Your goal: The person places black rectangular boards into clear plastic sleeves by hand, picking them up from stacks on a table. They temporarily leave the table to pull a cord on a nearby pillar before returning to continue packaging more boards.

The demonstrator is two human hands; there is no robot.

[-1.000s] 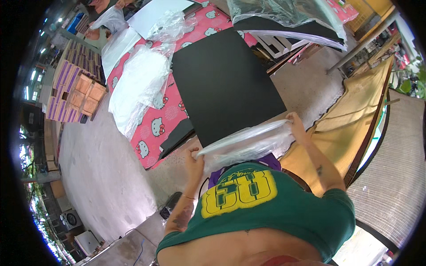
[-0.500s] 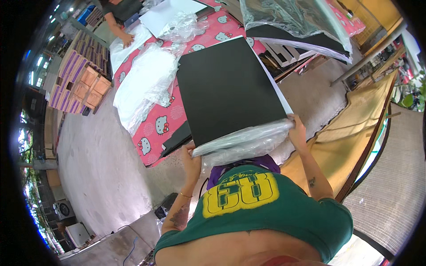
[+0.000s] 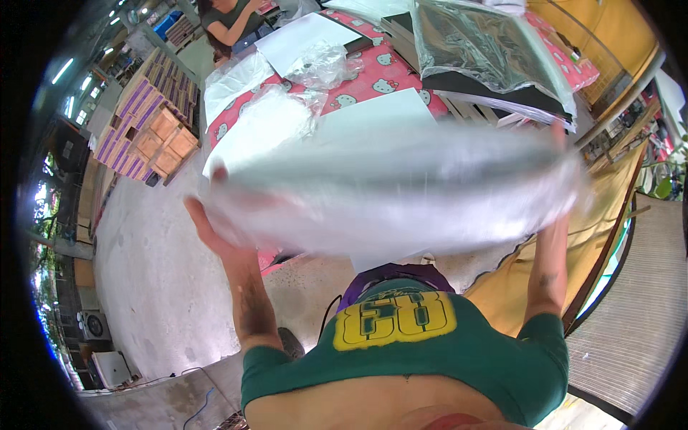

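Note:
A clear plastic bag [image 3: 401,208] stretches between my hands in front of my waist, badly smeared by motion. I cannot tell whether the black board is inside it. My left hand [image 3: 213,226] is closed on the bag's left end, its thumb on top. At the right end, my right hand [image 3: 560,204] is blurred and mostly covered by the plastic; it appears to grip that end. Beyond the bag, a white sheet [image 3: 390,106] lies on the pink patterned tablecloth [image 3: 344,97]; the bag hides its middle.
Crumpled clear plastic [image 3: 276,118] and a white board [image 3: 304,36] lie on the table. A plastic-covered black stack [image 3: 494,61] sits far right. Across the table is another person [image 3: 233,25]. Stacked cartons [image 3: 161,132] stand left; a yellowish tarp [image 3: 530,261] hangs right.
My hands have spread apart and risen, with the plastic stretched between them. The black board no longer shows on the table, and a white sheet appears there. The other person's arm has lifted.

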